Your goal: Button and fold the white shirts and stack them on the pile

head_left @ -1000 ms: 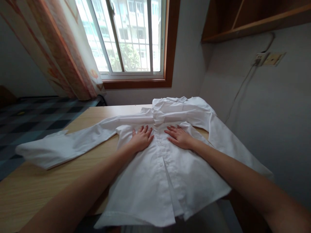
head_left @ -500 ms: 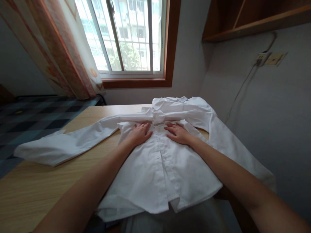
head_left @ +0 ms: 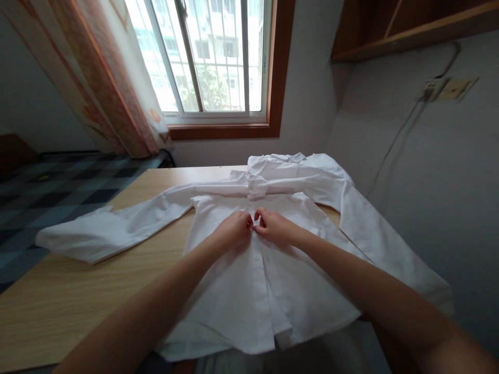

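A white button-up shirt (head_left: 228,291) lies front side up, its left-hand sleeve stretched out across the wooden table (head_left: 152,275) and the other hanging off to the right. Both hands meet at the button placket in the upper middle of the shirt front. My left hand (head_left: 235,228) is closed, its fingertips pinching the placket edge. Right beside it, my right hand (head_left: 276,227) has curled fingers and a thumb at the same spot on the shirt. Fingertips hide the button there. Below them the placket parts into a gap toward the hem.
More white cloth (head_left: 296,169) lies bunched at the table's far end. A bed with a checked cover (head_left: 78,176) stands at the left under a curtain (head_left: 113,78). A wooden shelf (head_left: 429,41) and a socket with a cable (head_left: 434,89) are on the right wall.
Both hands have moved from lying flat on the shirt's upper front to the placket, inward and slightly nearer me. Their fingers have curled in. The view has shifted slightly.
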The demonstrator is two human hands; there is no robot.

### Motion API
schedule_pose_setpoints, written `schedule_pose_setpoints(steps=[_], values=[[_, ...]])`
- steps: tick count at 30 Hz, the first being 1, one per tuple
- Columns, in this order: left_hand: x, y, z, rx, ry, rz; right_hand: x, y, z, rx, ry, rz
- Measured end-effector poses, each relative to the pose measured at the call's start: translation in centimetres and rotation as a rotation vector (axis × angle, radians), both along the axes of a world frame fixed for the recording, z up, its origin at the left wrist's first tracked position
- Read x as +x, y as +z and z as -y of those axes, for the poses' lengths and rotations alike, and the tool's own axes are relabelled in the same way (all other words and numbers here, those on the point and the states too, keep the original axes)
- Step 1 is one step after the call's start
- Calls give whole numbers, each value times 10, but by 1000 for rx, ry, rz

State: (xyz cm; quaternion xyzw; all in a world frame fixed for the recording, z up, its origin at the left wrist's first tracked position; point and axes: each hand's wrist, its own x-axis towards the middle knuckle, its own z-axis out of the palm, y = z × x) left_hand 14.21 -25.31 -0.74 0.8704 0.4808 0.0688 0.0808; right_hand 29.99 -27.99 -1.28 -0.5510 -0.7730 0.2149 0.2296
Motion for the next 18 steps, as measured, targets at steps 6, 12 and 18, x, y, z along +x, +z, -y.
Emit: schedule_pose_setpoints(steps=[6, 12, 18], values=[[0, -23, 4, 92, 21, 159, -3, -19, -1, 85, -75, -4], [-5, -18, 6, 45, -11, 220, -2, -18, 3, 78, -126, 10], [-6, -19, 8, 66, -28, 217, 1, -14, 2, 112, -96, 9]])
